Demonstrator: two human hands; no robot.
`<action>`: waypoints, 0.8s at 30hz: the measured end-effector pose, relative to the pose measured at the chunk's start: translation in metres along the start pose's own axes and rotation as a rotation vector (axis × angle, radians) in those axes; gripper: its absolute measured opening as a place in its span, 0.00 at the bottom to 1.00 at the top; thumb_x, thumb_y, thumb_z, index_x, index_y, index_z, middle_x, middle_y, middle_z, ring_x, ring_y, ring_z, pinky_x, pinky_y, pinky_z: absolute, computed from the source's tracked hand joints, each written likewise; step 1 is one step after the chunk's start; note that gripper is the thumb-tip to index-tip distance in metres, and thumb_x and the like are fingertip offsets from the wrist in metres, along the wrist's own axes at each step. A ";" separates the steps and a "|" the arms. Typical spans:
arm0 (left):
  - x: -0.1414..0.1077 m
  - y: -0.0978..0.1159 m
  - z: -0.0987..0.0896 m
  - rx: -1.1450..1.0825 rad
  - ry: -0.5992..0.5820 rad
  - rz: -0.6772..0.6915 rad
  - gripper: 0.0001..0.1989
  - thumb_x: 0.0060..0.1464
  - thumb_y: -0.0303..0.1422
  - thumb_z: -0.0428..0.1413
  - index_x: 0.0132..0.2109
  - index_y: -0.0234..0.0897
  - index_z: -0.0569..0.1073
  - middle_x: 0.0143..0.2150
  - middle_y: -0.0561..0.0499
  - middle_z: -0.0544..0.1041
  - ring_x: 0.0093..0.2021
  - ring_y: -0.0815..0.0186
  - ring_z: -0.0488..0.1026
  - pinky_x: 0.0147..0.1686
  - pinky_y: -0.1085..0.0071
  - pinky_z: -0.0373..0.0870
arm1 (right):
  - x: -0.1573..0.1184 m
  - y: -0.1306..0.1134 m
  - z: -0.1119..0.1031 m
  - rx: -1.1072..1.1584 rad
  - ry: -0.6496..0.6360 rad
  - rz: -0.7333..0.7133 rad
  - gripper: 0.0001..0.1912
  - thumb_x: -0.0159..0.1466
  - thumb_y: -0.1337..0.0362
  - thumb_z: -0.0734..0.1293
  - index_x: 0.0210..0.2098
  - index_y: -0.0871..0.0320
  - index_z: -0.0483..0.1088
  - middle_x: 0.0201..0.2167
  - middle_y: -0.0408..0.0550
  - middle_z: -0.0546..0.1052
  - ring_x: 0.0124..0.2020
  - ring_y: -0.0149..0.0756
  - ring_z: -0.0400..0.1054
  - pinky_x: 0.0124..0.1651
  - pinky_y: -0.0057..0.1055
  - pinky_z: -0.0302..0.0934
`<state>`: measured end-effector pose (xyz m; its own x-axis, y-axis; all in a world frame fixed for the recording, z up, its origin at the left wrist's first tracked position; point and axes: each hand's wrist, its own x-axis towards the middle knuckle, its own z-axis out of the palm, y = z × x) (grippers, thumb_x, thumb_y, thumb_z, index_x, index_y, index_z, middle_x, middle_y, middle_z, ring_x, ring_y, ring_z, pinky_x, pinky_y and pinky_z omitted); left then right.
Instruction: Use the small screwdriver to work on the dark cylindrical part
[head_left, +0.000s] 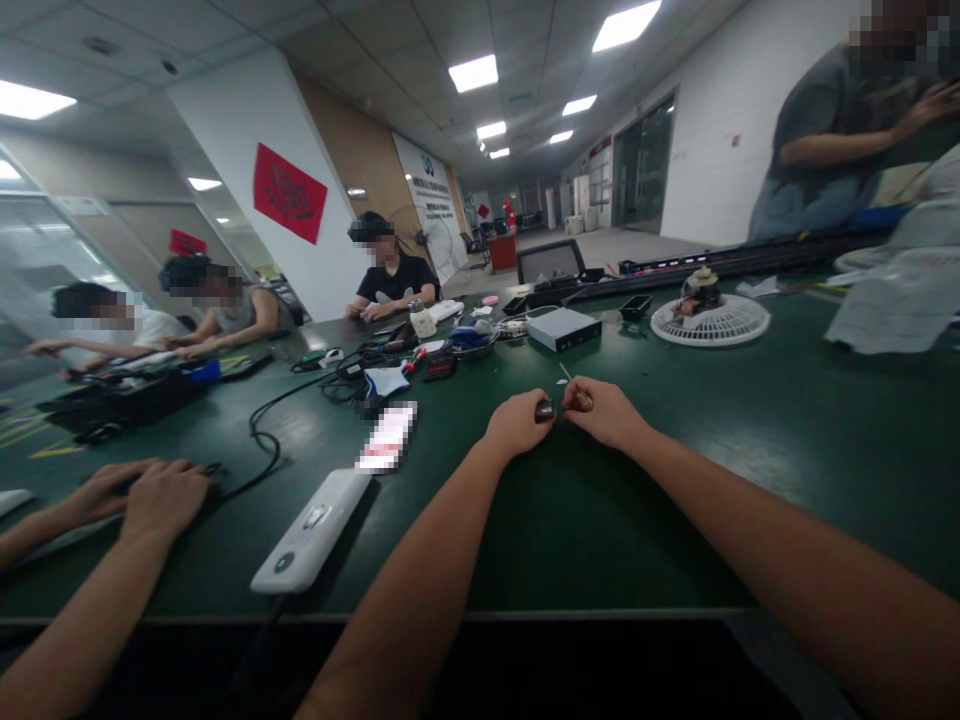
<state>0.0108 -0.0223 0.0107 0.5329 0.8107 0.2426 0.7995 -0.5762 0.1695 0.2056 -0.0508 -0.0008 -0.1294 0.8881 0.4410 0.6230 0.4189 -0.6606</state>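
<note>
Just past the middle of the green table [600, 540], my two hands are close together but apart. My left hand [517, 424] is closed around a small dark metallic cylinder [545, 410], whose end shows past the fingertips. Pinched in my right hand [609, 412] is a small copper-brown round part [582, 401]; the fingers cover much of it. A thin pale rod [565, 371] sticks up by the right fingertips, and I cannot tell whether it belongs to that part. A little white scrap lies just beyond.
Ahead stand a grey box [564, 328] and a white fan grille [710, 320] bearing a motor. Left are a white power bank [313, 530], a lit phone [388, 437], cables and tools. A co-worker's hands [166, 497] work at far left; several other people are around the table.
</note>
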 end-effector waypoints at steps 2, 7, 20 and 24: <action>-0.001 0.005 -0.002 -0.022 0.014 0.045 0.13 0.56 0.34 0.57 0.49 0.42 0.71 0.47 0.48 0.79 0.45 0.59 0.77 0.43 0.68 0.71 | 0.001 0.000 -0.001 0.097 0.070 0.009 0.11 0.54 0.67 0.73 0.34 0.54 0.67 0.32 0.42 0.78 0.32 0.37 0.72 0.38 0.33 0.63; -0.002 0.014 -0.006 -0.057 0.022 0.032 0.17 0.55 0.34 0.59 0.51 0.42 0.68 0.46 0.47 0.79 0.46 0.58 0.77 0.44 0.67 0.71 | 0.000 -0.003 -0.002 0.290 0.103 0.014 0.18 0.53 0.67 0.74 0.34 0.52 0.60 0.30 0.41 0.78 0.30 0.36 0.73 0.36 0.33 0.65; -0.004 0.008 -0.011 -0.013 0.080 0.148 0.10 0.56 0.36 0.58 0.46 0.43 0.72 0.41 0.51 0.80 0.42 0.62 0.77 0.40 0.70 0.70 | 0.002 0.008 0.002 0.296 0.035 0.046 0.20 0.52 0.64 0.75 0.34 0.52 0.59 0.30 0.41 0.77 0.29 0.35 0.72 0.34 0.33 0.64; -0.005 0.009 -0.016 0.030 0.056 0.147 0.11 0.56 0.35 0.57 0.47 0.44 0.73 0.45 0.50 0.80 0.45 0.61 0.76 0.46 0.68 0.69 | 0.000 0.008 0.000 0.204 0.015 0.041 0.19 0.53 0.60 0.75 0.33 0.52 0.60 0.28 0.40 0.76 0.28 0.35 0.70 0.32 0.32 0.60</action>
<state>0.0108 -0.0330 0.0263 0.6289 0.7105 0.3158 0.7227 -0.6840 0.0996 0.2110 -0.0471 -0.0059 -0.0944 0.9029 0.4194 0.4585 0.4134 -0.7867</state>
